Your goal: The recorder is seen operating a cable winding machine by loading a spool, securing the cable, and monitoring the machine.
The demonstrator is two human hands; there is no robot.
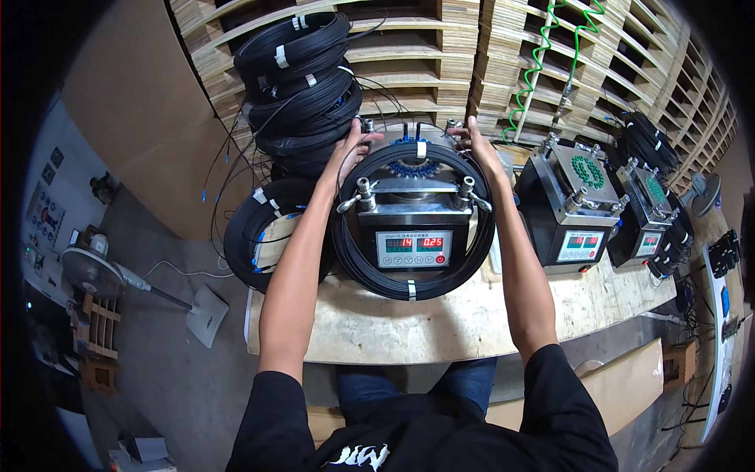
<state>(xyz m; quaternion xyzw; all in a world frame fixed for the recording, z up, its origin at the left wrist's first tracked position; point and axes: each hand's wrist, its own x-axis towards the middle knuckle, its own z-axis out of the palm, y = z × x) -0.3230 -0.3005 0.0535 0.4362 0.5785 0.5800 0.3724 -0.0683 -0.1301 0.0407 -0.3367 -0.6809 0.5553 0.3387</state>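
Observation:
In front of me stands a black polishing machine (409, 211) with a metal top and a red digital display. Blue connectors (414, 168) sit in a ring on its top plate. A large coil of black cable (346, 256), bound with white tape, hangs upright around the machine's front. My left hand (351, 151) is beside the far left corner post, fingers apart. At the far right corner post is my right hand (477, 149), its fingers spread too. Whether either hand touches its post is hard to make out. Two nearer posts with silver levers (364, 192) flank the plate.
Stacked black cable coils (295, 86) rise at the back left, with another coil (244, 244) leaning below. Two more machines (578, 204) with green connectors stand to the right. Wooden pallets (417, 63) line the back. Green coiled air hoses (539, 59) hang there. The wooden table (377, 330) ends before me.

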